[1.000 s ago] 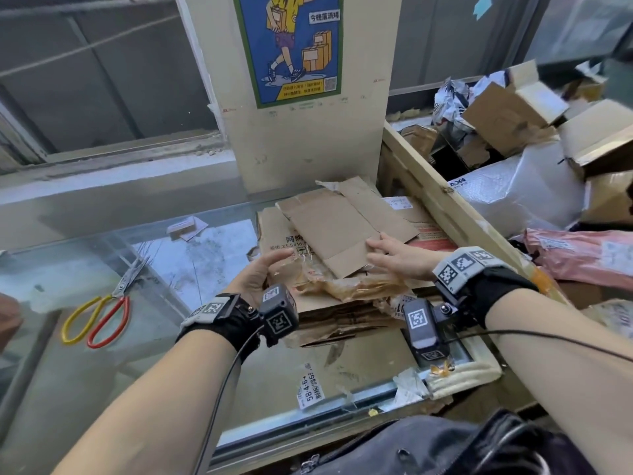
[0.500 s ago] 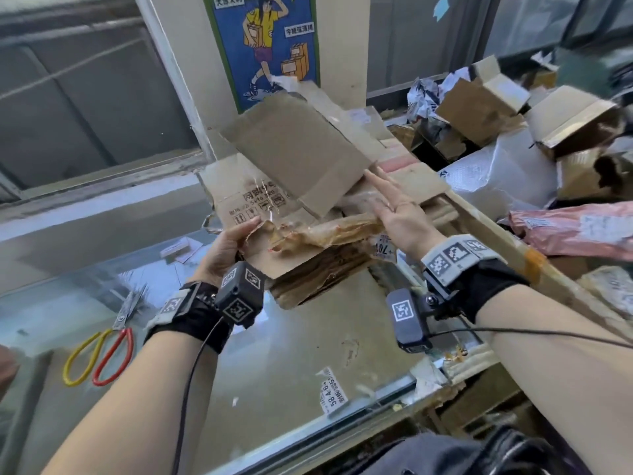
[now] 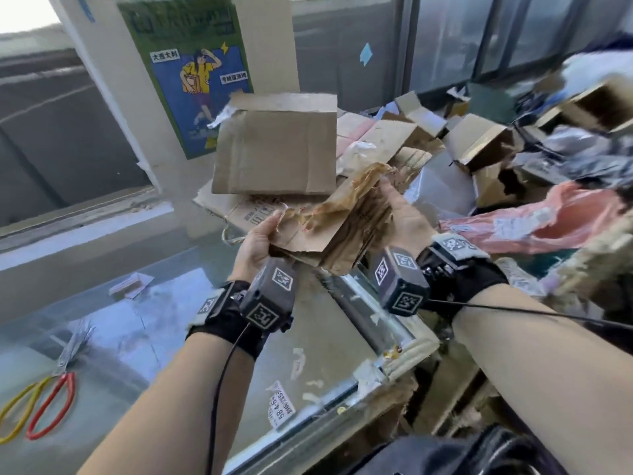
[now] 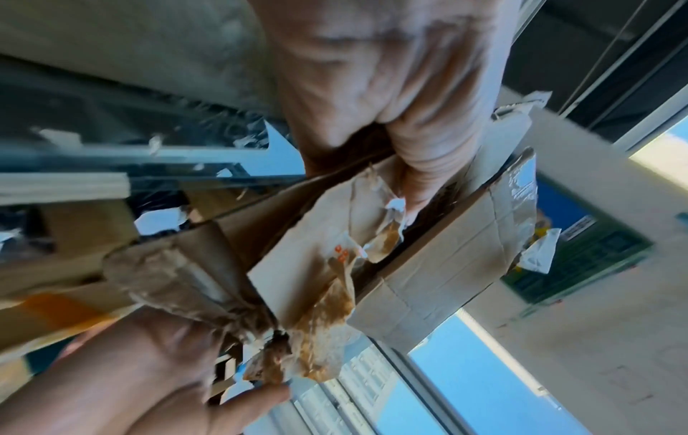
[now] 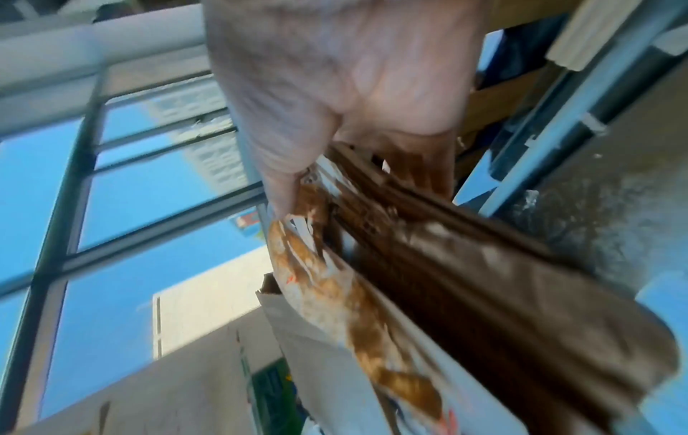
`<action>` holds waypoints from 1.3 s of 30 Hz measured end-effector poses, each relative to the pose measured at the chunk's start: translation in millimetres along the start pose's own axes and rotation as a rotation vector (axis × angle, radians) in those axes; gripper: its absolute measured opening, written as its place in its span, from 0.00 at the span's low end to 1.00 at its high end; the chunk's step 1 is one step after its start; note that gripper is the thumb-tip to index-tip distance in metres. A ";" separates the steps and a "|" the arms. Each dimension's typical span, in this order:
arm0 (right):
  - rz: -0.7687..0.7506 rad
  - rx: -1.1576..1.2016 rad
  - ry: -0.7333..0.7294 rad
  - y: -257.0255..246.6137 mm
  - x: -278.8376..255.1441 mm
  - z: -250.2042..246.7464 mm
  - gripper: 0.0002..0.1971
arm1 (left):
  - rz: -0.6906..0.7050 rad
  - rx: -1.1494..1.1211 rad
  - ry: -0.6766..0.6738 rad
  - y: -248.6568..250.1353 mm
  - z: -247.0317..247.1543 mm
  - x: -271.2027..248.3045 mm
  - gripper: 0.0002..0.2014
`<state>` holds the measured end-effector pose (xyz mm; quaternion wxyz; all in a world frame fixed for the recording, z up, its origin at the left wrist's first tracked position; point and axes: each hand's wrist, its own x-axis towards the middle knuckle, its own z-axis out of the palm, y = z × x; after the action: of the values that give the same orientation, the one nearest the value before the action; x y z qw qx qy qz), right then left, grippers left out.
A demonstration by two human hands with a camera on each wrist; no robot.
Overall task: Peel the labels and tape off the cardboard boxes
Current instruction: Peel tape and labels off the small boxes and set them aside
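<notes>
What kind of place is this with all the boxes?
Probably a parcel depot's recycling corner. A heap of opened boxes and mailer bags fills the right side, a courier poster hangs on the pillar, and both hands hold flattened cardboard with brown tape.

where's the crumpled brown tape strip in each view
Head: crumpled brown tape at centre, stretched between both hands.
Left wrist: lower centre, running down the cardboard.
Right wrist: centre to bottom, below the thumb.
Shared landmark: the green-bordered poster, also at right and bottom.
</notes>
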<state>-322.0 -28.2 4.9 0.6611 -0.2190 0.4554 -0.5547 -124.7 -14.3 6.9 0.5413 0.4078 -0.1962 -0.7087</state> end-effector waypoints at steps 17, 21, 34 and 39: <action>-0.094 0.078 0.376 -64.1 -71.0 -186.7 0.21 | -0.269 -0.054 -0.357 -157.9 152.4 -5.1 0.09; -0.081 0.152 0.416 -72.3 -82.2 -232.5 0.30 | -0.339 -0.097 -0.507 -180.7 171.1 -7.1 0.34; -0.173 0.260 0.608 -51.1 -155.4 -298.1 0.29 | -0.438 0.216 -0.502 -227.9 196.7 16.2 0.13; -0.158 0.267 0.636 -34.7 -179.4 -296.6 0.23 | -0.502 0.291 -0.537 -244.8 185.3 19.0 0.10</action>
<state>-585.7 193.0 -48.2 0.4638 0.0185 0.5437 -0.6992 -421.3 20.4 -66.8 0.2170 0.3159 -0.3234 -0.8652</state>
